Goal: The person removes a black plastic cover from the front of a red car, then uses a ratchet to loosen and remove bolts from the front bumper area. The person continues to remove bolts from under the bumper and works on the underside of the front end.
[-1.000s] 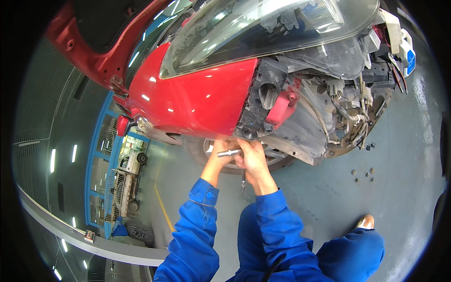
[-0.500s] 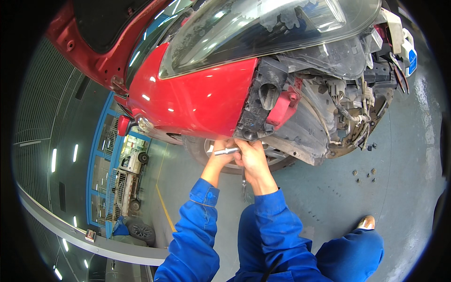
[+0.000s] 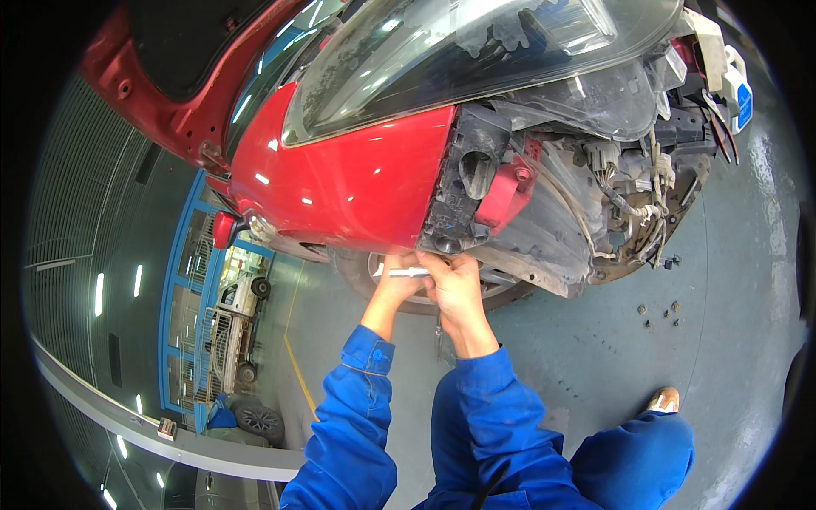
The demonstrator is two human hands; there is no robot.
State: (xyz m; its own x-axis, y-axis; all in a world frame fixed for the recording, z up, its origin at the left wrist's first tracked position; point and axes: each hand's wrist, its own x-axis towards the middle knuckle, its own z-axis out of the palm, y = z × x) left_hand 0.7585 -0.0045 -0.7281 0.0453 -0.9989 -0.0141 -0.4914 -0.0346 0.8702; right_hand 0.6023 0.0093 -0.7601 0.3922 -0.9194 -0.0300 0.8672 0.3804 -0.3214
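My right hand (image 3: 459,293) is closed on a silver metal socket tool (image 3: 408,272), which lies horizontal just under the lower edge of the red fender (image 3: 348,178). A thinner, blurred piece (image 3: 439,327) hangs down below that hand. My left hand (image 3: 393,280) reaches up to the same edge beside the tool, its fingers hidden behind the other hand and bodywork. Just above my hands is a black plastic mounting piece (image 3: 450,212), next to a red metal bracket (image 3: 506,195). A wheel (image 3: 514,293) shows behind my hands.
The large headlight (image 3: 459,51) and raised hood (image 3: 153,93) are above. Hanging wire connectors (image 3: 650,212) and a grey liner (image 3: 535,263) are at right, with several small fasteners (image 3: 659,313) on the floor. A white truck (image 3: 238,314) and loose wheel (image 3: 259,421) stand at left.
My hands and the tool have shifted a few pixels left and up in the view, as has the fender edge. My grip on the tool looks much the same.
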